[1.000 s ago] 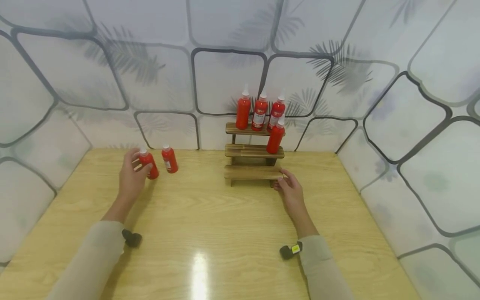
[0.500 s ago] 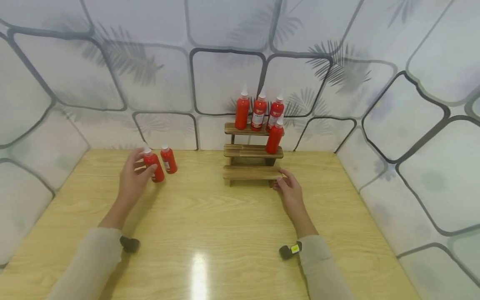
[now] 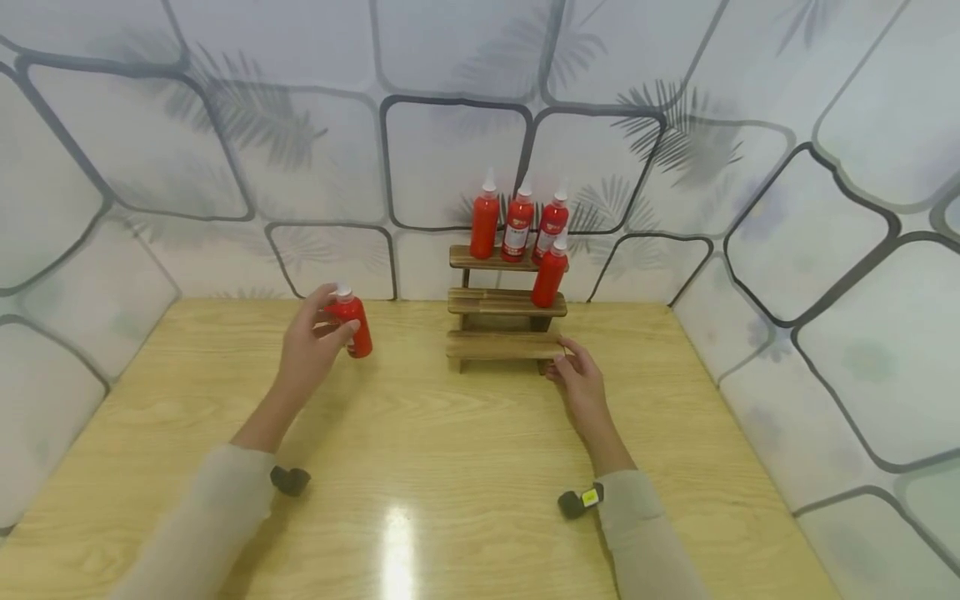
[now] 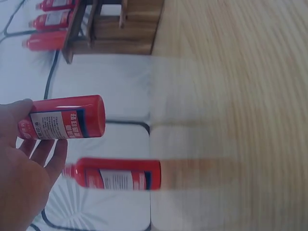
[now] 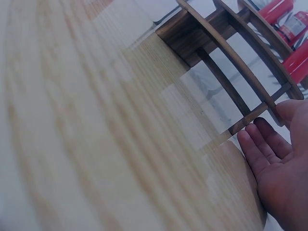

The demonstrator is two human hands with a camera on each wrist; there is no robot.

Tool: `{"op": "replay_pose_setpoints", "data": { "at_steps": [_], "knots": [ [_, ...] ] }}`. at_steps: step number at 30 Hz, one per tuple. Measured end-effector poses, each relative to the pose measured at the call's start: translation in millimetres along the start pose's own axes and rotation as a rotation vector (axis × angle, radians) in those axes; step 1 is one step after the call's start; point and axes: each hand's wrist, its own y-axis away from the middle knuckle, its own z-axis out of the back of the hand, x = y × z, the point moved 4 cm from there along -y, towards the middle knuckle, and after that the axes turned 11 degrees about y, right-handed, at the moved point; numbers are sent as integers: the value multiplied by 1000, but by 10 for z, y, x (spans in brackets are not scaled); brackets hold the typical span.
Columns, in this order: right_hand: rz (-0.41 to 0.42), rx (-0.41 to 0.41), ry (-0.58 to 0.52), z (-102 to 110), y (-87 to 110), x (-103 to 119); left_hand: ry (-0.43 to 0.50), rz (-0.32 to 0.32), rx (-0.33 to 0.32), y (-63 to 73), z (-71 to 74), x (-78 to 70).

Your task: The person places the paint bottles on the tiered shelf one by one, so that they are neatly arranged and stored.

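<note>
My left hand (image 3: 309, 337) grips a red squeeze bottle (image 3: 357, 329) by its upper part, at the left of the table. In the left wrist view this bottle (image 4: 72, 117) has a white label and hangs clear of the tabletop. A second red bottle (image 4: 118, 174) stands on the table beside it there; in the head view the left hand and held bottle mostly hide it. My right hand (image 3: 582, 379) holds the right end of the lowest step of a wooden three-step stand (image 3: 504, 344), thumb above and fingers below.
Three red bottles with white nozzle caps stand on the top step (image 3: 480, 259). Another red bottle (image 3: 550, 277) is on the right end of the middle step (image 3: 487, 301). Patterned walls (image 3: 330, 258) border the wooden table (image 3: 420, 467) at the back and sides.
The left hand has carried its bottle to the right, passing in front of the second bottle, which it now covers in the head view. The right hand and stand have stayed put.
</note>
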Motion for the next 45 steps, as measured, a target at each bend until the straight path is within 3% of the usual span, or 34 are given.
{"op": "replay_pose_setpoints", "data": {
  "at_steps": [10, 22, 31, 37, 45],
  "knots": [
    [-13, 1, 17, 4, -8, -14, 123, -81, 59, -115, -531, -214],
    [0, 6, -26, 27, -7, -36, 180, -134, 206, -340, -1326, -437],
    [21, 14, -1, 9, -5, -11, 172, -143, 267, -574, -1784, -589],
    [14, 21, -20, 14, -10, -5, 161, -140, 258, -715, -2020, -576],
    [15, 15, -22, 11, -12, -4, 18, -127, 230, -838, -2259, -528]
  ]
}}
